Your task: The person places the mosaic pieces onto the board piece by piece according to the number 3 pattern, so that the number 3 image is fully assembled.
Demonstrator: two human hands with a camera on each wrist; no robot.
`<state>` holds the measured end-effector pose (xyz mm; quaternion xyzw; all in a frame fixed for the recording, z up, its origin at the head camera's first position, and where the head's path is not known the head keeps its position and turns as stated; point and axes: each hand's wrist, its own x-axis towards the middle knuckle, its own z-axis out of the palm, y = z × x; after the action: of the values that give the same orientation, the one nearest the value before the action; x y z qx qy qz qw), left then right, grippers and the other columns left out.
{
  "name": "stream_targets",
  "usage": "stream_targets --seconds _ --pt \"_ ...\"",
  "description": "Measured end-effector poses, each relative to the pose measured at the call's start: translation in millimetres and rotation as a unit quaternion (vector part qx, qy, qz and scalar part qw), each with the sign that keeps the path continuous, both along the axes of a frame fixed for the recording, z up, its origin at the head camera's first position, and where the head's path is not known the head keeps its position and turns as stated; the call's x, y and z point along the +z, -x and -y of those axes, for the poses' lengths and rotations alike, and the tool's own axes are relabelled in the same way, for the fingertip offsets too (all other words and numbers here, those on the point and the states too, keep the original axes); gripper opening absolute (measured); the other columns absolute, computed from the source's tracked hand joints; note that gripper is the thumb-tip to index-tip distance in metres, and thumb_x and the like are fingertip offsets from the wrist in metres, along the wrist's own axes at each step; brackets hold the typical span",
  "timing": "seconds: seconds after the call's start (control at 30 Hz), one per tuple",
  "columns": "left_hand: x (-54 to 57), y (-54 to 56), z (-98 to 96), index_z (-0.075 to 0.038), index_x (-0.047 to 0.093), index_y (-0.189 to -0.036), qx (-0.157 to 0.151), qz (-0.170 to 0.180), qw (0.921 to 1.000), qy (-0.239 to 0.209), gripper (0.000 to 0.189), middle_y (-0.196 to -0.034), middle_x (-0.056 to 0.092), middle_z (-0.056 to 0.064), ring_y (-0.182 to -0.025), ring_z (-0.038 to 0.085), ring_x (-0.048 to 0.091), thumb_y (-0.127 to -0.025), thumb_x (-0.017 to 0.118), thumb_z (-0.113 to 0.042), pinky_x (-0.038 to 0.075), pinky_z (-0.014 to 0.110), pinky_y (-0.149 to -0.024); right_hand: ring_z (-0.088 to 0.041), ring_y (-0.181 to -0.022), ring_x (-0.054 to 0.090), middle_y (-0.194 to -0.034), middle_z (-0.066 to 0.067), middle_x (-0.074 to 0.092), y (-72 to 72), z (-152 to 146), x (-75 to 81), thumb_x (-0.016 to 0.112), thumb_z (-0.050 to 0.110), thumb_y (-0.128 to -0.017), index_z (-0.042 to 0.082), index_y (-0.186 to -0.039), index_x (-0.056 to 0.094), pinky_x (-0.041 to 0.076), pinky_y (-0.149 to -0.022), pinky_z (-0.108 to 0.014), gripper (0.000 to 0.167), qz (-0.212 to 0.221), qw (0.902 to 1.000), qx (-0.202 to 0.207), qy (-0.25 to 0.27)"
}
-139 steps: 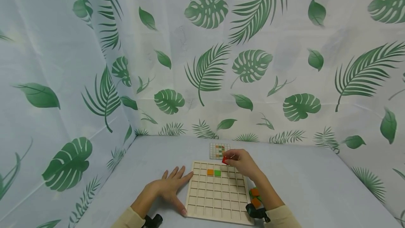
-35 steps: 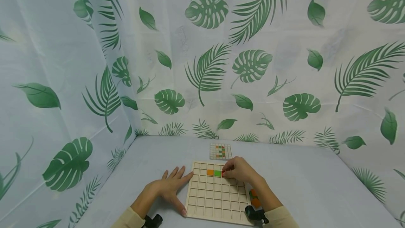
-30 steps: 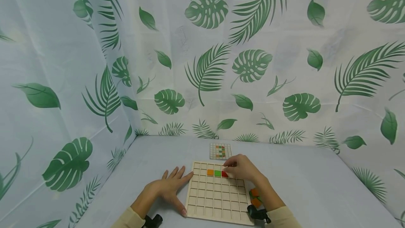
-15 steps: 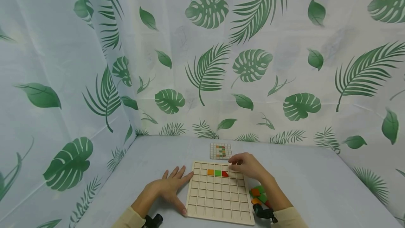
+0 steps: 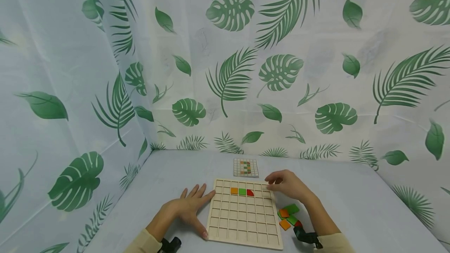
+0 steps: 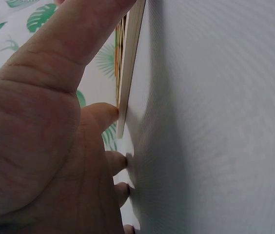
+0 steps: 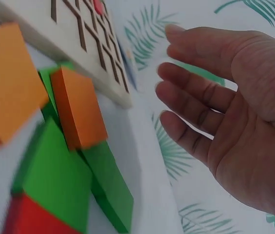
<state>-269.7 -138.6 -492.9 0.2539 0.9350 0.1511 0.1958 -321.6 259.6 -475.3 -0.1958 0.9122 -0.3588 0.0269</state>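
Note:
A pale wooden grid board [image 5: 242, 218] lies on the table. In its second row from the far edge sit an orange tile [image 5: 234, 191], a green tile [image 5: 242, 191] and a red tile [image 5: 250, 193] with one rounded corner, side by side. My left hand [image 5: 188, 208] is spread at the board's left side, with the thumb and index finger touching its edge. Over the far right corner hovers my right hand [image 5: 289, 184], its fingers loosely bent and holding nothing; the right wrist view shows the bare palm and fingers.
Right of the board lies a loose pile of orange, green and red tiles, with an orange tile [image 5: 285, 225] nearest the front. A small card [image 5: 245, 168] with a coloured grid pattern lies behind the board. Leaf-printed cloth [image 5: 281, 89] hangs around the table.
My right hand set the red tile into the cell beside the green one, let go, and moved right to the board's far right corner. My left hand has stayed put.

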Motion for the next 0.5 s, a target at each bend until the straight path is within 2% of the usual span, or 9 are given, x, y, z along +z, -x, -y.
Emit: stream_targets --seconds 0.5 --pt "1.8 -1.9 -0.7 -0.030 0.018 -0.168 0.001 0.001 1.0000 0.000 0.132 -0.176 0.005 0.016 -0.162 0.042 0.001 -0.065 0.092 -0.065 0.003 0.072 -0.124 -0.022 -0.084 0.059 -0.096 -0.003 0.071 -8.8 -34.2 2.8 0.081 0.018 -0.090 0.005 -0.117 0.077 0.050 -0.069 -0.029 0.030 0.037 0.9993 -0.009 -0.003"
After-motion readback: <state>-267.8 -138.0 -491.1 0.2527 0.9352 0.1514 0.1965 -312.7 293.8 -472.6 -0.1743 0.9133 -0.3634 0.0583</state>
